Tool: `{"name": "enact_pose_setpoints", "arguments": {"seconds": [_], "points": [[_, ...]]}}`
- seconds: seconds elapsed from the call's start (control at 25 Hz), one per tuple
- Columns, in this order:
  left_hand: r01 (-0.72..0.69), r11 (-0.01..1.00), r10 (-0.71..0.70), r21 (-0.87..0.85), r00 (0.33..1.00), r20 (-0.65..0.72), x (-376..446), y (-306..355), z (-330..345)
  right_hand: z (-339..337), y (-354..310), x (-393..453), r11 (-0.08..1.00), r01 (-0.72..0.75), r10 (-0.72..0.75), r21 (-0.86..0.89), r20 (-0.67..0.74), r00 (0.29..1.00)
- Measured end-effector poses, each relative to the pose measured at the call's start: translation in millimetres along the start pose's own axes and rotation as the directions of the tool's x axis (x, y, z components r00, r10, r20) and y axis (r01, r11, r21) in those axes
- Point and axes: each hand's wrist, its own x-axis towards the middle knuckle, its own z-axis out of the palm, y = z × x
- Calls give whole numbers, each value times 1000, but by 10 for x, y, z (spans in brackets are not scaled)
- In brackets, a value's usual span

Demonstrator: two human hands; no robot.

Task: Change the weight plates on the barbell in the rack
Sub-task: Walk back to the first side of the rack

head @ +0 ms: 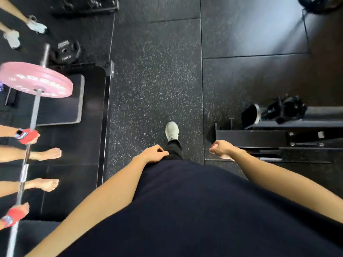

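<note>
1. The barbell [27, 145] with its pink plate [35, 79] is far left, gripped by another person's red-gloved hands [27, 136].
2. A black plate [65, 51] lies on the floor [157, 80] beyond.
3. The left hand [154, 153] rests relaxed against the thigh, holding nothing.
4. The right hand [221, 148] hangs loosely curled, empty.

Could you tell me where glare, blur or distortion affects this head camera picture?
Head view: pale glare washes the floor at upper right; the pink plate and barbell look motion-smeared; wide-angle stretch bows the arms toward the edges.
</note>
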Motion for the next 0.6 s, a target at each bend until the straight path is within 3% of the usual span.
{"name": "enact_pose_setpoints", "arguments": {"seconds": [0.12,0.32,0.44,0.6], "points": [[-14,999,12,30,997,73,631,420,-642,-574,-303,572,1000,-21,21,1,6,1000],[-60,981,44,183,995,89,1632,1346,-2353,-1995,-920,1383,998,-61,61,5,-30,998],[-70,965,46,253,994,99,2077,1901,-3206,-2787,-1183,1720,997,-50,57,65,-117,992],[-100,952,59,290,988,145,2796,2791,-4081,-3786,-1433,2378,989,-67,83,133,-116,990]]}}
